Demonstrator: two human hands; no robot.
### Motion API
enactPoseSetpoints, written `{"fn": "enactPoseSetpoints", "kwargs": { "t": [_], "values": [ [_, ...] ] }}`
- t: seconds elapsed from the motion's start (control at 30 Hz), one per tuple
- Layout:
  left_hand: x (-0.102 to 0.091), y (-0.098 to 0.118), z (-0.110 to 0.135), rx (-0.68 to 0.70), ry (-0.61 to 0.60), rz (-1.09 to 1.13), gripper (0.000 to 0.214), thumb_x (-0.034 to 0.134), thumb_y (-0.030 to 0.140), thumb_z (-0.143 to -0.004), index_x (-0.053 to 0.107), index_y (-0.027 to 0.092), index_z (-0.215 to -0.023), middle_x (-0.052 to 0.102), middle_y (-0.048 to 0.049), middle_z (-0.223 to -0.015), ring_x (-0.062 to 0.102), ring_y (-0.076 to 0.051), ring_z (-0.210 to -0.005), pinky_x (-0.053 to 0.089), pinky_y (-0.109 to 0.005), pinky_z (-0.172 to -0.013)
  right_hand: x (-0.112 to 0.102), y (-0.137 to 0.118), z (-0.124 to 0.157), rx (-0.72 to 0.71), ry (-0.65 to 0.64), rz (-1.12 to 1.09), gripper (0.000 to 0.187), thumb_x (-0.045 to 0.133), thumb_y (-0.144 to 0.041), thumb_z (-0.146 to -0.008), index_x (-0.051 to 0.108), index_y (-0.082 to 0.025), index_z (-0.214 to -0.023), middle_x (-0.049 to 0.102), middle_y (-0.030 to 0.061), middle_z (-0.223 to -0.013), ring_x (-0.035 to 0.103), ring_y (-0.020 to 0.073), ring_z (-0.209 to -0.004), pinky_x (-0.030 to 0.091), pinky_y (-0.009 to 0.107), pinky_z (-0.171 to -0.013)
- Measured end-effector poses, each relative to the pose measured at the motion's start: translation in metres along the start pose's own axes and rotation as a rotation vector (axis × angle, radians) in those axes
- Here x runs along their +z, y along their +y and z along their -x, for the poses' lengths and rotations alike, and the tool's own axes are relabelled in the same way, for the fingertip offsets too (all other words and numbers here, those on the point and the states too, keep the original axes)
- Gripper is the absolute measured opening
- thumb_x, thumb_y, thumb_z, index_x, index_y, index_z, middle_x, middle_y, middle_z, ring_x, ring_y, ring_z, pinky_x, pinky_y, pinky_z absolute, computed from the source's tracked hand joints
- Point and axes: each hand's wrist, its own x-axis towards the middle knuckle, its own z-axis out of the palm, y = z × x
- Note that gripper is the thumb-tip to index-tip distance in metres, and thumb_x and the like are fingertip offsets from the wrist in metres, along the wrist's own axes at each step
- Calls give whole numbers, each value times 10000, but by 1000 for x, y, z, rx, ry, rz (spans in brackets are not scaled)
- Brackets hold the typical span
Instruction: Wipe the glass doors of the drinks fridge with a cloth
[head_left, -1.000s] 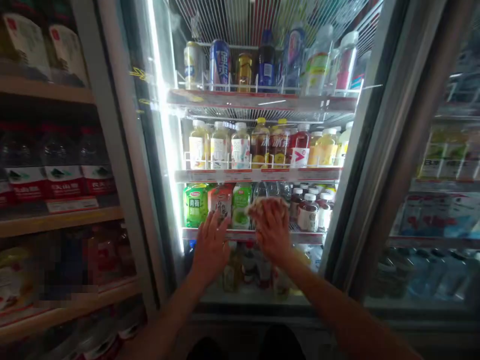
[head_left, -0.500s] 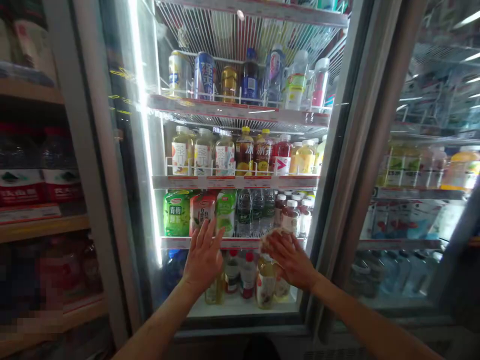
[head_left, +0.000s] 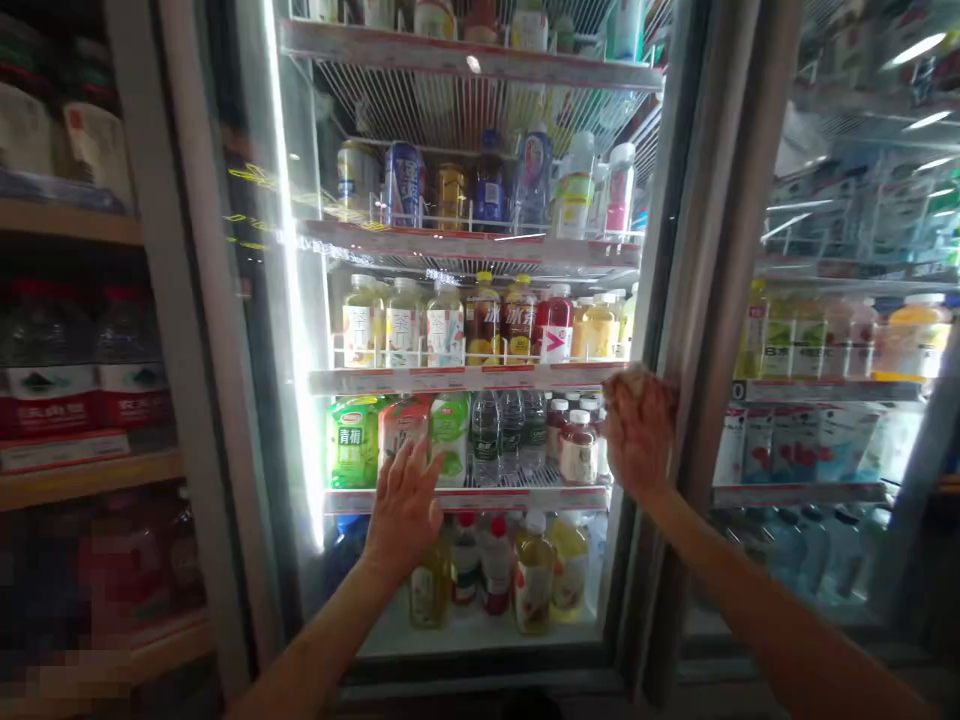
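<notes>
My left hand (head_left: 405, 505) lies flat and open, fingers spread, against the glass door (head_left: 247, 330) of a lit drinks fridge, in front of the green and red cartons (head_left: 352, 445). My right hand (head_left: 639, 435) is pressed to the glass at the door's right edge, next to the grey door frame (head_left: 720, 300). Its fingers are closed over a pale crumpled cloth (head_left: 628, 380) that peeks out above them. Small brown bottles (head_left: 579, 450) stand just left of it, behind the glass.
Inside the fridge, wire shelves (head_left: 465, 378) carry rows of cans, teas, juices and water bottles. A second glass-door fridge (head_left: 847, 330) stands to the right. Wooden shelves (head_left: 82, 470) with red-labelled bottle packs are on the left.
My right hand with the cloth has swept from the middle of the glass down and then up to the right edge. My left hand stayed flat on the glass. The view tilted upward.
</notes>
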Motion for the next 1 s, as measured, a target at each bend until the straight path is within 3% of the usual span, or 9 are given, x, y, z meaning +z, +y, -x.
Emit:
{"fn": "enactPoseSetpoints", "kwargs": {
  "t": [0.07,0.2,0.37,0.53,0.67,0.7,0.83,0.87,1.0],
  "values": [
    [-1,-2,-2,-10,10,2,558,477,111,-737,429,178,-1289,371,-136,-1414,284,-306,-1334,287,-491,-1064,6,-24,-25,-38,19,-32,636,407,-287,-868,152,-278,-1451,53,77,-1532,100,339,-1382,229,597,-1039],
    [-8,-16,-11,-24,17,18,608,482,143,-757,347,233,-1342,335,-112,-1435,275,-295,-1339,296,-488,-1058,11,-73,-36,-595,-284,-153,562,434,-320,-845,312,-310,-1393,204,6,-1505,130,249,-1387,181,509,-1100],
    [-26,-52,-30,-167,72,-18,534,477,241,-802,383,187,-1325,315,-139,-1436,253,-326,-1346,290,-496,-1058,16,-97,-75,20,49,-79,496,385,-280,-874,385,-178,-1359,173,108,-1503,81,313,-1386,160,571,-1077],
    [-40,-75,-38,-215,18,-88,486,468,242,-795,462,133,-1268,346,-170,-1420,267,-345,-1340,305,-504,-1040,18,-121,-81,-599,-233,-213,475,437,-356,-861,421,-294,-1332,304,23,-1465,164,243,-1376,166,501,-1101],
    [-45,-86,-35,-264,-3,-113,492,472,228,-793,458,142,-1277,371,-160,-1415,314,-332,-1321,336,-496,-1026,17,-127,-92,-57,53,-132,431,344,-274,-897,472,-183,-1298,300,116,-1456,146,279,-1376,157,550,-1078],
    [-46,-88,-34,-272,-9,-111,495,469,224,-796,453,138,-1283,369,-162,-1417,317,-333,-1320,339,-496,-1025,17,-131,-94,-48,76,-140,435,344,-272,-894,475,-169,-1296,303,123,-1453,143,283,-1377,157,549,-1079],
    [-50,-98,-29,-283,-31,-62,525,480,198,-773,440,137,-1293,346,-161,-1431,300,-318,-1332,330,-482,-1042,20,-153,-100,-623,-206,-234,459,443,-356,-855,466,-270,-1305,348,32,-1447,210,248,-1362,158,485,-1104],
    [-51,-102,-29,-307,-29,-44,539,487,198,-764,433,134,-1297,338,-164,-1434,304,-314,-1331,330,-475,-1046,22,-156,-106,-606,-218,-224,454,449,-356,-854,470,-277,-1301,345,30,-1450,222,253,-1358,162,489,-1101],
    [-56,-123,-28,-495,14,-2,572,498,211,-745,408,102,-1299,327,-189,-1428,337,-319,-1311,328,-474,-1052,29,-173,-135,-20,12,-159,452,398,-319,-877,475,-181,-1300,272,126,-1475,183,328,-1360,192,562,-1057]
  ]
}}
